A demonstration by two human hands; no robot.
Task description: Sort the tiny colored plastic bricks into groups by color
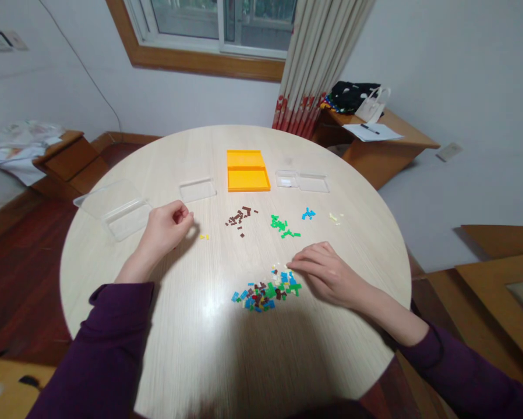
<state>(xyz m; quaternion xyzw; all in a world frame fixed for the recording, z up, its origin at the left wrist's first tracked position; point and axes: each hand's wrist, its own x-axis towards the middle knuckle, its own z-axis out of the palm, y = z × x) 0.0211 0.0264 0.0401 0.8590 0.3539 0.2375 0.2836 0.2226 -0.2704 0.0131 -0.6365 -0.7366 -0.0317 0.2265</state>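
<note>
- Bricks (271, 290) of many colors lie in a mixed pile on the counter (178, 349), near the person.
- Past the pile are little groups, each one color: brown bricks (234, 220), green bricks (279, 223), blue bricks (308, 214) and pale bricks (334, 217). A few yellow bricks (207, 237) lie on the left.
- It looks partly done: some bricks are set apart by color, but lots are mixed up, with red ones in there too.
- The left hand (166, 228) is just beside the yellow bricks, thumb and finger close together. I can't tell if it pinches anything.
- The right hand (325, 272) has its fingertips at the pile's edge, fingers close together. I can't tell if they pinch a brick.
- Farther back, an orange box (248, 180) is open, with clear boxes (314, 183) on both sides.
</note>
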